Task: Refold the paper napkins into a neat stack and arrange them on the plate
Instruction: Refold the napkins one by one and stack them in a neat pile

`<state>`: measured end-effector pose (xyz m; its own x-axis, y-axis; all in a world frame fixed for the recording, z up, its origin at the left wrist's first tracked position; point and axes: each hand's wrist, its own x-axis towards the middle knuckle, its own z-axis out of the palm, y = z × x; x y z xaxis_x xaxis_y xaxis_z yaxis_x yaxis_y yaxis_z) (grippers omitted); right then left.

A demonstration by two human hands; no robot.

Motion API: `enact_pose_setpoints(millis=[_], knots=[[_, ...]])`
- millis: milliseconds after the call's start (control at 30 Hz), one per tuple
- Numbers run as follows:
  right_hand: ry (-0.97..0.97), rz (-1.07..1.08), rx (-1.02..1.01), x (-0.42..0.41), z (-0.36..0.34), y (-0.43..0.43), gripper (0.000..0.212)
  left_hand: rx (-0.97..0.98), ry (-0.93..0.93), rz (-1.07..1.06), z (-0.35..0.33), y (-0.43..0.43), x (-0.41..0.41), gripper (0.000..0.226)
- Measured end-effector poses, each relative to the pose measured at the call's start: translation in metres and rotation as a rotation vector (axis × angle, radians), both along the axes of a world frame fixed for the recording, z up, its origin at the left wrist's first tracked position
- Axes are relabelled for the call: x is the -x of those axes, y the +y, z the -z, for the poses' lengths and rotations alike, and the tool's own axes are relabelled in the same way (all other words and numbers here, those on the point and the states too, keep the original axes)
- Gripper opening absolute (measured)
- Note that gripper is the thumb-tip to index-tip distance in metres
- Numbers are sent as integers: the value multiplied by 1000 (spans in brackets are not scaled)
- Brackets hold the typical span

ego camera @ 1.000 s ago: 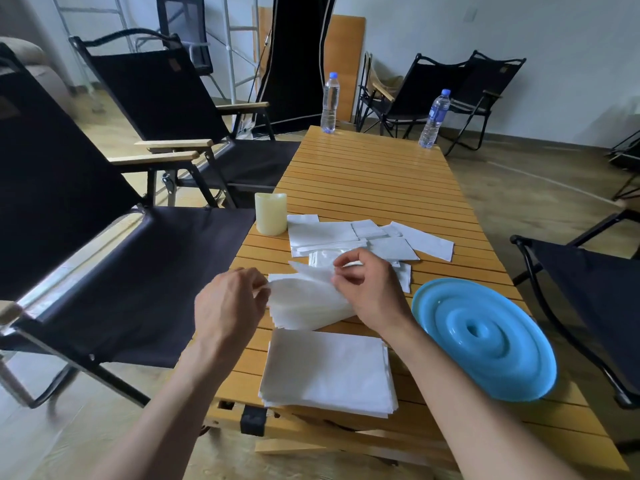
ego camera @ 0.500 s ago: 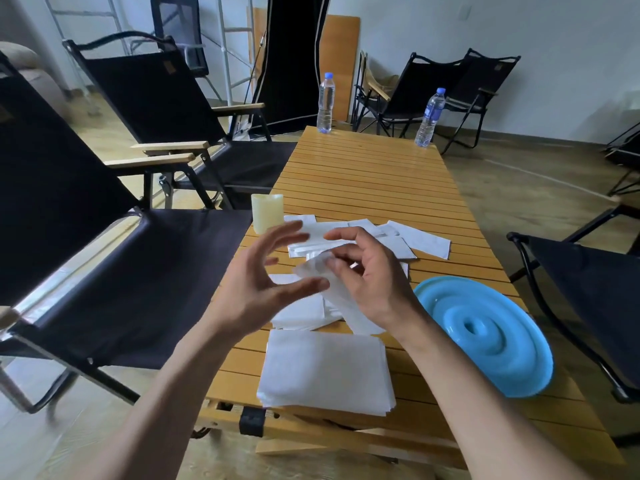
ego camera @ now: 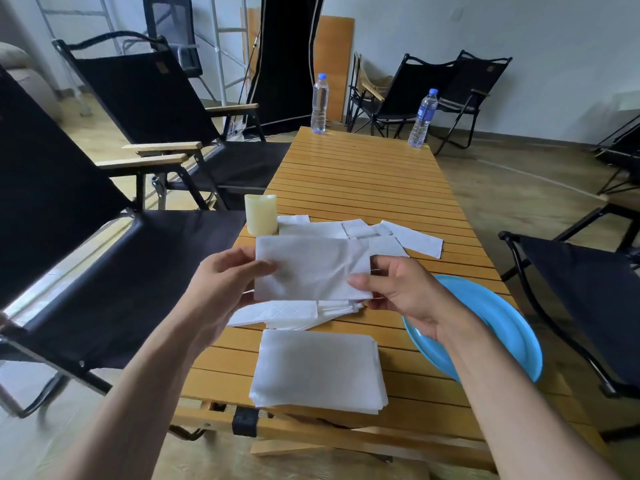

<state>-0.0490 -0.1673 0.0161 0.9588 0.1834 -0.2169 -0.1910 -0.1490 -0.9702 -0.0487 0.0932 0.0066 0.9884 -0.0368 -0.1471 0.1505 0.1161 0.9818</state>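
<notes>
A white paper napkin (ego camera: pixel 311 266) is spread flat in the air above the slatted wooden table (ego camera: pixel 363 174). My left hand (ego camera: pixel 221 282) pinches its left edge and my right hand (ego camera: pixel 398 292) pinches its right edge. Below it lie a few loose napkins (ego camera: pixel 277 313), partly hidden. A neat stack of folded napkins (ego camera: pixel 317 368) sits near the table's front edge. More loose napkins (ego camera: pixel 412 239) are scattered farther back. The blue plate (ego camera: pixel 502 327) lies at the right, with nothing on it, partly behind my right forearm.
A cream candle (ego camera: pixel 260 214) stands just behind the held napkin at the left. Two water bottles (ego camera: pixel 319 103) (ego camera: pixel 422 117) stand at the table's far end. Black folding chairs (ego camera: pixel 114 258) (ego camera: pixel 588 289) flank the table on both sides.
The crumpled napkin has been lifted and pulled open between both hands into a flat sheet. My left hand moved from open fingers to pinching its left edge.
</notes>
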Motion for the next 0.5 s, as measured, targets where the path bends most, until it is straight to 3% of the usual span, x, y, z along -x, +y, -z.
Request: enact_pose_setpoints(millis=[133,300,433,500], knots=[[132,-73,35,3,-1,-7,11,-146,75,59,1,9,2,13],[268,-236,195,11,-6,-16,21,-300,164,163,0,17,7,41],[368,-312,341,17,-5,-20,12,-416,289,239,4,20,10,24],[379,-347,441,19,-2,-20,22,-501,321,257,6,20,11,16]])
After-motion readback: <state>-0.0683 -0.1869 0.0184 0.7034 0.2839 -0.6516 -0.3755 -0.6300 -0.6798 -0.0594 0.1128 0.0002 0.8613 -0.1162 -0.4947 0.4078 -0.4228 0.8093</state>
